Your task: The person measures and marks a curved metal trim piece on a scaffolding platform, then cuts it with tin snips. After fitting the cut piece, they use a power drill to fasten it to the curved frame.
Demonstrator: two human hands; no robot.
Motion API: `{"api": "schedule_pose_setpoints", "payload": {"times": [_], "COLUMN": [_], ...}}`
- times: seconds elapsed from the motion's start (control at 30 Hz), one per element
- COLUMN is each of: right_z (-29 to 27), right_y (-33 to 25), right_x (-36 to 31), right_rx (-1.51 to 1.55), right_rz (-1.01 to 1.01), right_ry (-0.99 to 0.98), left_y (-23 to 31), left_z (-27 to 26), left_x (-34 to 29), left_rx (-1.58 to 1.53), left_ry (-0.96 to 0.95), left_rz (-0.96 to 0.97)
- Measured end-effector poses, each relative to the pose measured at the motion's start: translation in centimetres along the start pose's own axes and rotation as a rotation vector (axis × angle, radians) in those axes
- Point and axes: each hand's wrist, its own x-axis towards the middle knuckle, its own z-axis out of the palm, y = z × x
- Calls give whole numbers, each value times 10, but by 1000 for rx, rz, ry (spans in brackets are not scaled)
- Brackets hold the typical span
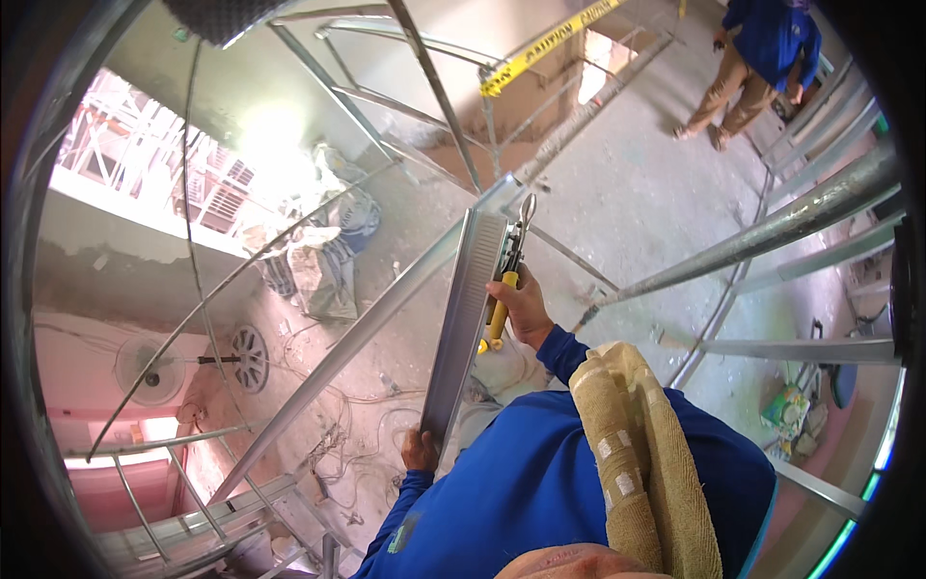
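A worker's left hand (421, 450) steadies a metal stud (466, 323); right hand (521, 307) grips yellow-handled crimpers (505, 280), best kept square to the flange.

Grey ribbed metal stud (466, 318), yellow-handled crimper (503, 289), blue sleeves (540, 482).

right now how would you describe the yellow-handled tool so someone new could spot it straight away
Start at the person in the blue long-sleeved top at the bottom centre and follow the right hand upward. It grips the tool against the right edge of the short ribbed metal channel, whose lower end the left hand steadies. Its yellow grips and dark metal head set it apart from the bare grey framing around it.
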Motion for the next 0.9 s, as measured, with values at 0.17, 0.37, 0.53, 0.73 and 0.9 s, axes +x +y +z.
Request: {"api": "schedule_pose_setpoints", "payload": {"times": [0.17,0.37,0.53,0.73,0.9], "right_z": [55,88,104,51,-3], "right_y": [-32,-52,-43,-78,-88], "right_x": [-21,-54,-71,-52,-62], "right_rx": [-119,-107,-369,-619,-937], "right_rz": [-73,-146,-188,-290,0], "right_ry": [-105,-285,-436,-551,-511], "left_y": [15,140,241,250,234], "left_z": [-7,-85,-146,-160,-143], "left_x": [-1,96,188,211,204], "left_rx": [-149,-409,-459,-630,-401], "left_ry": [99,3,172,260,293], "left_rz": [28,109,264,166,175]}}
